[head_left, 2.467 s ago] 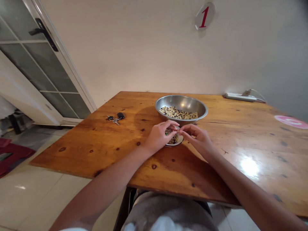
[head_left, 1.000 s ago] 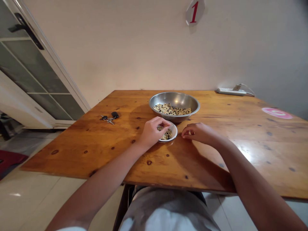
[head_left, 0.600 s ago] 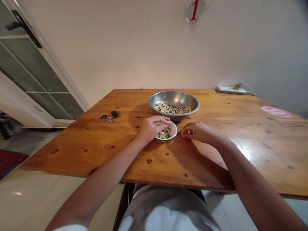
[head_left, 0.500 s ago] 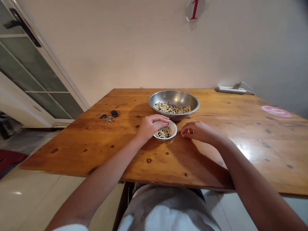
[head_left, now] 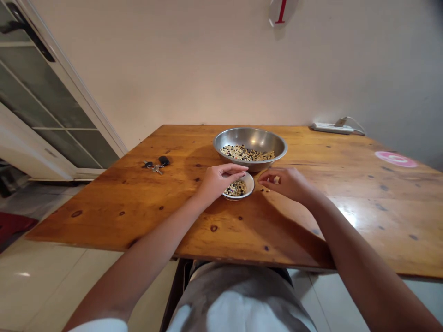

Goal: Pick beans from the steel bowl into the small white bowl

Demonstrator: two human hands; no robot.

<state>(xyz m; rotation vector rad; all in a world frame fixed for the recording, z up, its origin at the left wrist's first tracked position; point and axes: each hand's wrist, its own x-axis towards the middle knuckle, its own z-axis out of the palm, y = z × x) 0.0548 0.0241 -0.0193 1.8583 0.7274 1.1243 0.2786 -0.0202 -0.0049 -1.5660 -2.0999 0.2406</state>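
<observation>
My left hand (head_left: 221, 180) rests its fingers over the left rim of a small white bowl (head_left: 238, 198), which holds mixed pale and dark beans (head_left: 236, 188). Nothing shows in that hand. My right hand (head_left: 285, 182) hovers just right of the small bowl, its fingers curled around a pale bean (head_left: 276, 180). Behind the small bowl stands a wide stainless steel bowl (head_left: 250, 138) with more mixed beans (head_left: 246, 152) in its bottom. Neither hand touches the steel bowl.
Both bowls stand on a knotty wooden table (head_left: 104, 216). A car key fob and keys (head_left: 155, 165) lie to the left. A white power strip (head_left: 332, 127) sits at the back right, and a pink round sticker (head_left: 396, 159) is on the right.
My right hand has lifted slightly and opened a little around the pale bean. My left hand has stayed at the small bowl's rim. The view has tilted slightly, shifting the table lower... no, upward in the frame.
</observation>
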